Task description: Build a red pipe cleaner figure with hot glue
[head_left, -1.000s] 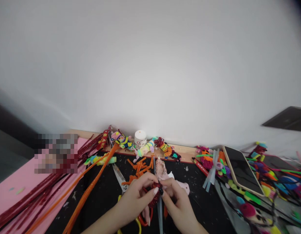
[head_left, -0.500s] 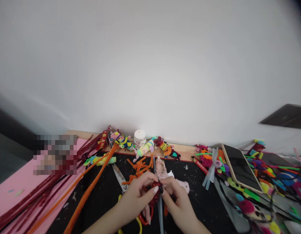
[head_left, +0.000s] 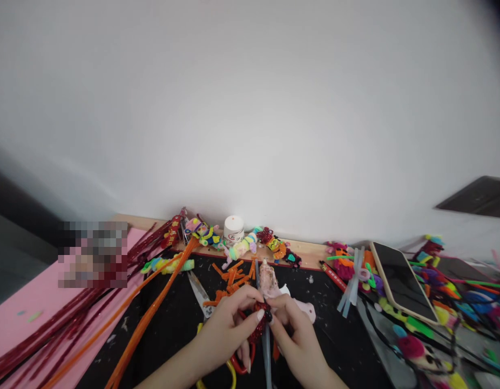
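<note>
Between the fingertips of both hands is a small red glittery pipe-cleaner figure (head_left: 258, 330) with a dark round bit near its top; the fingers cover much of it. My left hand (head_left: 234, 321) pinches it from the left, and my right hand (head_left: 292, 329) pinches it from the right. A pale pink glue gun (head_left: 268, 278) lies just beyond the fingers, partly hidden. Under the hands runs a translucent glue stick (head_left: 267, 356). Scissors (head_left: 199, 292) with yellow and red handles lie below my left hand, beside short orange pipe-cleaner pieces (head_left: 234, 275).
Long red tinsel stems (head_left: 43, 337) and orange stems (head_left: 153, 313) stretch across the left side. Several pipe-cleaner figures and a white paper cup (head_left: 234, 229) line the wall. On the right are a phone (head_left: 404, 281), bundled glue sticks (head_left: 355, 281) and a colourful figure pile (head_left: 420, 351).
Both hands keep nearly the same pinch on the red figure. The view has shifted very slightly.
</note>
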The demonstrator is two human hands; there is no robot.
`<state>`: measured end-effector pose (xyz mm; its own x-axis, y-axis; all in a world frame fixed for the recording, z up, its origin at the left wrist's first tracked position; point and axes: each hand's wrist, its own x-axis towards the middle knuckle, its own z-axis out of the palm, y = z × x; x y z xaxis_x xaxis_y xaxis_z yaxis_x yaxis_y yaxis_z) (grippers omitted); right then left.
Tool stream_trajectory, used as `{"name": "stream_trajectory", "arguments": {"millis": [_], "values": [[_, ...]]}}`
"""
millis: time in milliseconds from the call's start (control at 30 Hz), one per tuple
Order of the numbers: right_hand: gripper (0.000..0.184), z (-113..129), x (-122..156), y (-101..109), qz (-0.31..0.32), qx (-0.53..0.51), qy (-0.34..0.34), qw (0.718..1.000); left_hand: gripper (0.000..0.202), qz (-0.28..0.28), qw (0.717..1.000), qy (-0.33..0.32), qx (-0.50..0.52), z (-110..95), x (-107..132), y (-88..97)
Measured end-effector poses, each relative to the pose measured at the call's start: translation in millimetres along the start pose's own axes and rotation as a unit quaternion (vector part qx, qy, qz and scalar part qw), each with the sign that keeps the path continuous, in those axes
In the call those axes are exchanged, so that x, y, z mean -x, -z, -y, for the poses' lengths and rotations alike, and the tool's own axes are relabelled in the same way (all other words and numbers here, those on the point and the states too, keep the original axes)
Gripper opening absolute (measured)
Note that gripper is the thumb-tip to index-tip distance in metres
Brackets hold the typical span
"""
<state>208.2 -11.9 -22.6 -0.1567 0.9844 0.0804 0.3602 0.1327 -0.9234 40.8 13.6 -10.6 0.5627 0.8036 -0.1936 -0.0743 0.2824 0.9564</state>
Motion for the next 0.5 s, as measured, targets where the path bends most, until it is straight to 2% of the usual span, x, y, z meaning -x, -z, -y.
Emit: {"name": "stream_trajectory", "arguments": {"millis": [500], "values": [[0.016,-0.8,-0.6,-0.5,0.004,-0.011,-0.003,1.000,0.016,0.004,1.000,0.002,0.006,0.2,-0.3,0.0]]}}
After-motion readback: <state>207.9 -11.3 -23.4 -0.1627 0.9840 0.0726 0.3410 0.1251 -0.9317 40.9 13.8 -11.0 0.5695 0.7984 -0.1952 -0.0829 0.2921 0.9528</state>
